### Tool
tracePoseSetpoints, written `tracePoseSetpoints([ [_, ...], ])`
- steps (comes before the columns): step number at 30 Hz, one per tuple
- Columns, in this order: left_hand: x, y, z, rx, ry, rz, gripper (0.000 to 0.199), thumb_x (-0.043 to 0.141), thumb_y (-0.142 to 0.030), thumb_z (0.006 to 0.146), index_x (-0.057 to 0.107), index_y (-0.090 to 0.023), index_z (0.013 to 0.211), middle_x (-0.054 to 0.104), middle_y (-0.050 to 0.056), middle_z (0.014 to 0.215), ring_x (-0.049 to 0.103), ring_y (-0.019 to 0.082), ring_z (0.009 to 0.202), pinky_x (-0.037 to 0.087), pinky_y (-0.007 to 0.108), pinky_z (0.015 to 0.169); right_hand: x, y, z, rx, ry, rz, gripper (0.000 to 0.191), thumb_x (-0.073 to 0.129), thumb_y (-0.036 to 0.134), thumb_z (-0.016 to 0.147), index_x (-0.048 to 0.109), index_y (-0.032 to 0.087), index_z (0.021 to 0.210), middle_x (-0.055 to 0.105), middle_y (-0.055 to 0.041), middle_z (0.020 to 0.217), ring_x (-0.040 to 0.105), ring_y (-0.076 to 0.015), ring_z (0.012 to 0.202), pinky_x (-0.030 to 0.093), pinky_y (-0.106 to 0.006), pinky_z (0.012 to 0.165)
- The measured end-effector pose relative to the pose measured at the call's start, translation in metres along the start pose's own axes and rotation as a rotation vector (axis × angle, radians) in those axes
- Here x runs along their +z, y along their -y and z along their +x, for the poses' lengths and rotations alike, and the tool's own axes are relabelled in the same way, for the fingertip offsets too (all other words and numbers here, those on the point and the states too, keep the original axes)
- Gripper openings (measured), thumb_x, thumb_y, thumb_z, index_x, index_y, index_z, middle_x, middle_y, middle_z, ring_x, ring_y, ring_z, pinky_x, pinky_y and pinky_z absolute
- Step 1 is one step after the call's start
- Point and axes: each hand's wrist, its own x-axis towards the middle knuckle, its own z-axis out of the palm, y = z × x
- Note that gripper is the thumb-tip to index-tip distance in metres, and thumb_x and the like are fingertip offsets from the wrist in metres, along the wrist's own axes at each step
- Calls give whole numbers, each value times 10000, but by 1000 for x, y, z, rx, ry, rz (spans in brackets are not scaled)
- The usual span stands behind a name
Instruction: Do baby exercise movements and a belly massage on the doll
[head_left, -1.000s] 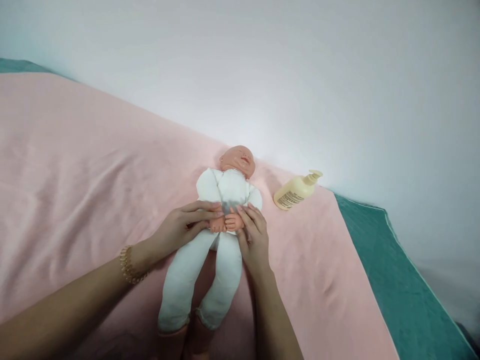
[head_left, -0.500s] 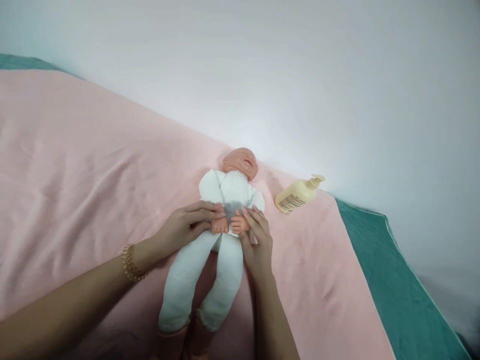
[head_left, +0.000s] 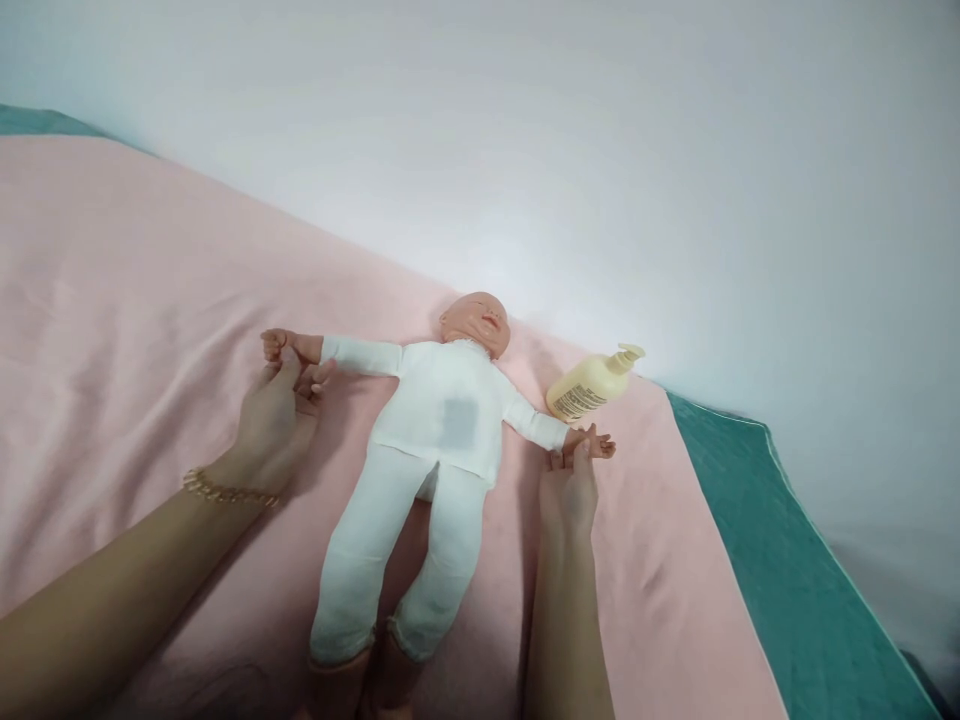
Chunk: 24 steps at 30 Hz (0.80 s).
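A baby doll with a white cloth body and bare plastic head, hands and feet lies on its back, both arms stretched out sideways. A grey patch marks its belly. My left hand is closed around the doll's wrist on the left, thumb on top and a gold bracelet on my own wrist. On the other side, my right hand pinches the doll's other wrist from below. The doll's fingers stick out past both of my grips. Its feet are cut off by the lower frame edge.
Just beyond the doll's right-side arm stands a pale yellow pump bottle, slightly tilted in view. Under everything lies a pink blanket with creases. A green sheet shows at the right, and a white wall rises behind.
Both my hands have moved apart, drawing the doll's arms from in front of its belly out to the sides. The grey belly patch is now uncovered.
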Motion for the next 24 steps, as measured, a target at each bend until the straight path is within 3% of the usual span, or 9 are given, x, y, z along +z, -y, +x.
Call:
tracePoseSetpoints([
  [3, -6, 5, 8, 12, 8, 42, 206, 522, -452, 1030, 615, -277, 1087, 710, -60, 1034, 670, 163, 1153, 475, 247, 585, -7, -11, 14, 60, -80, 38, 541, 522, 470, 965, 469, 303, 1477, 524, -78, 1487, 591, -188, 1294, 473, -447, 1136],
  [6, -1, 0, 3, -43, -20, -42, 117, 583, -372, 1009, 605, -259, 1028, 694, -63, 1023, 674, 155, 1133, 461, 217, 562, -8, -16, 18, 82, -112, 42, 512, 496, 454, 977, 477, 283, 1459, 564, -92, 1429, 618, -192, 1254, 488, -449, 1128],
  [11, 14, -18, -14, -91, -121, -140, 135, 728, -278, 922, 630, -215, 990, 657, -3, 901, 681, 105, 849, 426, 162, 485, 0, -5, 0, 2, -98, 59, 600, 580, 441, 936, 445, 253, 1490, 512, -90, 1493, 607, -181, 1272, 485, -425, 1124],
  [14, 19, -24, -21, 1, -124, 43, 159, 723, -353, 915, 667, -224, 989, 612, -9, 773, 592, 88, 612, 402, 194, 427, 12, 5, -20, -150, -59, -11, 666, 638, 447, 909, 423, 249, 1507, 477, -85, 1530, 562, -188, 1335, 451, -435, 1149],
  [16, 21, -25, -26, 104, -74, 188, 170, 683, -390, 930, 675, -233, 995, 646, -3, 804, 534, 75, 518, 405, 221, 413, 20, 8, -34, -309, -12, -96, 675, 672, 433, 898, 434, 237, 1499, 499, -94, 1519, 534, -194, 1367, 430, -438, 1166],
  [20, 28, -19, -42, 301, 67, 328, 193, 677, -371, 920, 694, -261, 1078, 725, 30, 1182, 491, 51, 468, 453, 248, 409, 27, 1, -53, -617, 198, -336, 486, 701, 311, 901, 581, 212, 1361, 616, -107, 1404, 594, -233, 1308, 469, -465, 1133],
  [24, 35, -11, -58, 482, 278, 442, 236, 672, -309, 932, 725, -277, 1160, 750, 21, 1188, 657, 111, 644, 522, 229, 467, 27, -10, -56, -986, 649, -655, 386, 610, 145, 930, 659, 254, 1296, 683, -78, 1313, 566, -247, 1352, 456, -488, 1160],
])
